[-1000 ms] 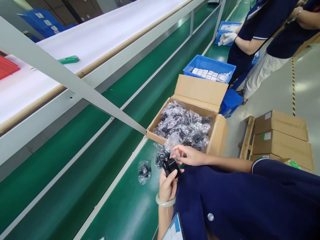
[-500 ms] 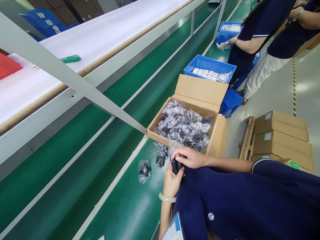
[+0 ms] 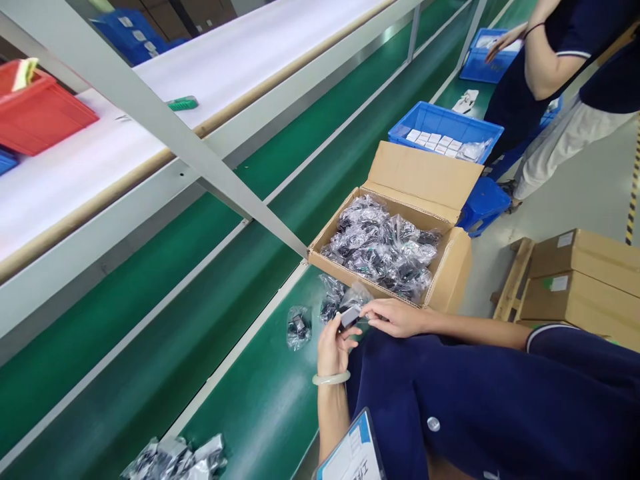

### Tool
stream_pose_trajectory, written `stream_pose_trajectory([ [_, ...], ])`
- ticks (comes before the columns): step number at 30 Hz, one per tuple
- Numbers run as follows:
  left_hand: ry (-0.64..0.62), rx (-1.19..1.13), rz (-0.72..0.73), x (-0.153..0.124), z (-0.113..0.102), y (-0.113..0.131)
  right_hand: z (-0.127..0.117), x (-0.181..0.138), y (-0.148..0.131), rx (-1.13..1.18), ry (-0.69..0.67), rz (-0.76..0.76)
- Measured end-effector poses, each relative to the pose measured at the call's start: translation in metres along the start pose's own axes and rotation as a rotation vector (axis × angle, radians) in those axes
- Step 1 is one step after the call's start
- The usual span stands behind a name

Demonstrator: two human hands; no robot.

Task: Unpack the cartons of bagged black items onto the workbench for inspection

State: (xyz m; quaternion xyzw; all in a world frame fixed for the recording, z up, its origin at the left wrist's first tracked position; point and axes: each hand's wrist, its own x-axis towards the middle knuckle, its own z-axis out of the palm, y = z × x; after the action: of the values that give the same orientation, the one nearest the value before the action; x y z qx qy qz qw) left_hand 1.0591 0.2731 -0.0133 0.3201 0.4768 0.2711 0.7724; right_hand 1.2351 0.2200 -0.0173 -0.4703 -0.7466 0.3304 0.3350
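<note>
My left hand (image 3: 334, 348), with a pale bangle on the wrist, is closed round a small black adapter (image 3: 349, 316) just above the green table. My right hand (image 3: 395, 317) comes in from the right and pinches the adapter's other end, with a clear plastic bag (image 3: 356, 295) crumpled right behind it. Both hands meet just in front of an open cardboard box (image 3: 451, 265) filled with bagged black adapters (image 3: 385, 243). One bagged adapter (image 3: 299, 328) lies on the table left of my hands, and another bagged adapter (image 3: 331, 304) lies by the box's near corner.
A grey metal brace (image 3: 150, 113) runs diagonally down to the box corner. A heap of bagged parts (image 3: 175, 459) lies bottom left. A blue bin (image 3: 445, 127) stands behind the box. Stacked cartons (image 3: 580, 267) sit right. Two co-workers (image 3: 560, 47) stand top right.
My hands came together over the adapter and its cable, then shifted slightly toward the box with the bag. The view swung, bringing a red bin and the heap of bags into sight.
</note>
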Motion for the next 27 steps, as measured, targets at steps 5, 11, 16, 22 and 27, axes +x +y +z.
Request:
stream_pose_trajectory([
  [5,-0.009,0.288,0.191,-0.001,0.002,-0.023,0.021,-0.003,0.002,0.301,0.035,0.219],
  [11,0.290,0.534,0.671,-0.002,-0.012,-0.041,0.021,0.006,0.020,0.347,0.309,0.391],
  [16,0.360,0.536,0.830,-0.006,-0.014,-0.030,0.018,0.012,0.020,0.337,0.334,0.370],
  [22,0.571,0.587,0.761,0.007,-0.045,-0.008,-0.033,0.007,0.042,-0.295,0.331,0.318],
  [27,0.527,0.834,0.484,0.056,-0.094,-0.026,-0.078,-0.018,0.098,-0.734,0.000,0.646],
])
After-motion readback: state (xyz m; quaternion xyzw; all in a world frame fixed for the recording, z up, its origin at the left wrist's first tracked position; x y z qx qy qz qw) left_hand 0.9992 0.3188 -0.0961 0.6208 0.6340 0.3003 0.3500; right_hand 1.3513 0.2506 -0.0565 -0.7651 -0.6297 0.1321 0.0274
